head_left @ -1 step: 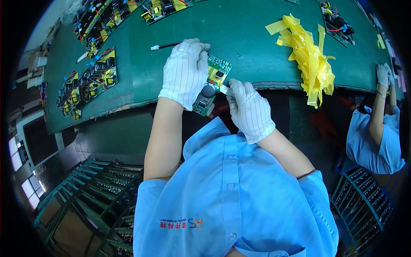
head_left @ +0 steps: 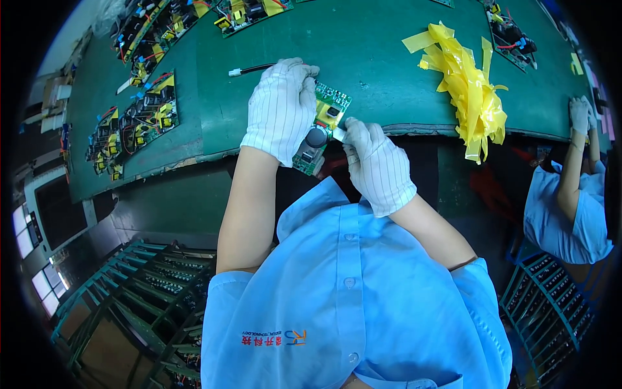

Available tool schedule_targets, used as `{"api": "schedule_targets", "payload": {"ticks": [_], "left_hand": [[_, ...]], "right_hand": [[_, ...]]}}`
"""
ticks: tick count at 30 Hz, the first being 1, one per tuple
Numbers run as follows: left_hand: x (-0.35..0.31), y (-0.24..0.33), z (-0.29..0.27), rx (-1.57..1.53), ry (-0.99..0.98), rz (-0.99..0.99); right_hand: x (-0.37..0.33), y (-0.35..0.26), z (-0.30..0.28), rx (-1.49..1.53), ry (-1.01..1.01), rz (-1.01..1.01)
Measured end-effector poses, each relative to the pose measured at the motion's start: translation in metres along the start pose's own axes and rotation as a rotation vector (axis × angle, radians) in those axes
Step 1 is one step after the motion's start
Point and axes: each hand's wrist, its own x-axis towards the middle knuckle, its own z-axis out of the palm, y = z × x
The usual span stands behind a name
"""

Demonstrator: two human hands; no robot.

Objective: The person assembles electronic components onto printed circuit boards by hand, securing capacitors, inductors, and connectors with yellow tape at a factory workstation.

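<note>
My left hand (head_left: 282,110), in a white striped glove, grips a small green circuit board (head_left: 330,104) over the front edge of the green table (head_left: 376,58). A black cylindrical capacitor (head_left: 315,137) stands on the board's near end. My right hand (head_left: 376,165), gloved the same way, pinches a small white piece (head_left: 338,134) against the board's right edge, next to the capacitor. The left palm hides much of the board. Just beyond my left fingers a black cable with a white plug (head_left: 249,69) lies on the table.
A heap of yellow tape strips (head_left: 466,84) hangs over the table edge at right. Several populated boards (head_left: 146,120) lie at left and along the far side. A co-worker in light blue (head_left: 570,194) sits at right, with a gloved hand (head_left: 578,113) on the table. Green racks (head_left: 149,285) stand below.
</note>
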Motion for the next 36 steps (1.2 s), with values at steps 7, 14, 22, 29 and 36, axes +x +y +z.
{"api": "schedule_targets", "payload": {"ticks": [7,14,22,29,36], "left_hand": [[-0.002,-0.009,0.006,0.005,0.019,0.078],[-0.003,-0.005,0.004,-0.007,0.037,0.023],[-0.005,0.006,0.001,0.129,0.154,0.015],[-0.007,0.006,0.004,0.143,0.249,0.011],[-0.013,0.005,0.005,0.143,0.386,0.023]], "right_hand": [[0.014,-0.008,-0.016,-0.296,-0.228,-0.101],[0.024,0.001,-0.017,-0.200,-0.253,-0.187],[0.017,-0.008,-0.014,-0.078,-0.137,-0.089],[0.022,-0.015,-0.021,-0.082,-0.182,-0.072],[0.026,-0.016,-0.019,0.044,-0.142,-0.126]]}}
